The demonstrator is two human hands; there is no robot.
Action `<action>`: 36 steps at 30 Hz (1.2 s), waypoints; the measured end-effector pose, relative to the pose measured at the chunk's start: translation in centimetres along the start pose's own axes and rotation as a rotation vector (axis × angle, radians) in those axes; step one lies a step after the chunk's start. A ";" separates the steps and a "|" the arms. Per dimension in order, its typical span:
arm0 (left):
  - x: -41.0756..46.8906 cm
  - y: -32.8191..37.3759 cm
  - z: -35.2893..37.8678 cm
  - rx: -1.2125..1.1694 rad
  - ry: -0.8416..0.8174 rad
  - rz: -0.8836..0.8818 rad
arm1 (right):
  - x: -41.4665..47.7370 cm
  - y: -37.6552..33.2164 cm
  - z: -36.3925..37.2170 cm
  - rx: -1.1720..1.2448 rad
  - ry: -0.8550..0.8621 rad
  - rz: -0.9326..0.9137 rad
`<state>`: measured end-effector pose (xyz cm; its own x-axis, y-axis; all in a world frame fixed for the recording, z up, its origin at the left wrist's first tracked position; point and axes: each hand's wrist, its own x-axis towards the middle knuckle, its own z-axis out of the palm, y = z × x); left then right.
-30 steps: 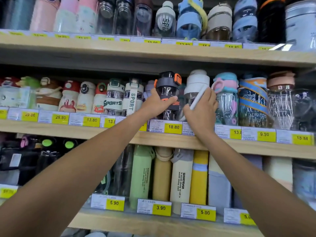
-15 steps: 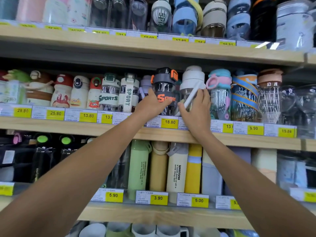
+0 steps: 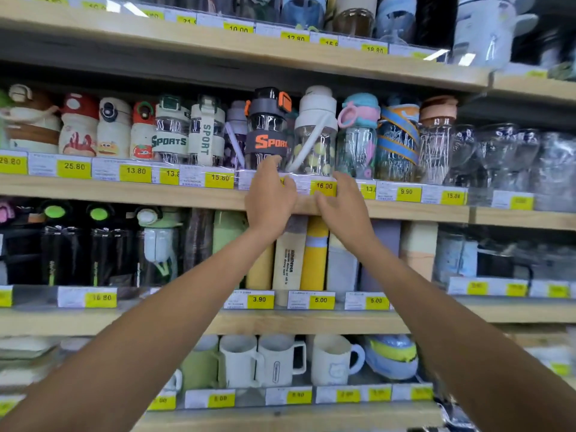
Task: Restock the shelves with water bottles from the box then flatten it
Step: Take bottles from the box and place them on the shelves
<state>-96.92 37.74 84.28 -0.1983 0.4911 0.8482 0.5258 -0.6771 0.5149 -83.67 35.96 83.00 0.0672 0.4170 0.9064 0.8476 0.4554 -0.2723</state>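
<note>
Left hand [image 3: 269, 198], fingers loosely spread, fingertips at the base of the grey SPORT bottle [image 3: 267, 129] on the middle shelf [image 3: 124, 194]. The white-capped bottle [image 3: 315, 132] stands just beside it. Right hand [image 3: 341, 207], fingers relaxed, rests on the price strip [image 3: 405, 193].

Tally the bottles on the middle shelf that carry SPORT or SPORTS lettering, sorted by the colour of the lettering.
Green lettering: 1, the clear SPORTS bottle
Dark lettering on a white strap: 1, the SPORT strap bottle
Orange lettering on a dark band: 1, the black-lidded Sport bottle
Total: 3
</note>
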 end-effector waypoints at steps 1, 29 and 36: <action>-1.1 0.5 0.5 -0.072 -0.007 -0.013 | -0.9 0.4 -0.9 0.006 0.002 0.020; -48.2 23.1 32.4 -0.296 -1.231 -0.331 | -37.9 33.6 -40.9 -0.389 -0.406 0.907; -60.1 27.4 37.5 -0.238 -1.680 -0.242 | -49.9 41.4 -49.1 -0.367 -0.440 1.261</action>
<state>-39.63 10.20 42.71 0.8533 0.4742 -0.2168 0.4604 -0.4902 0.7401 -26.05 -4.61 42.34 0.7721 0.6303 -0.0808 0.4316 -0.6135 -0.6613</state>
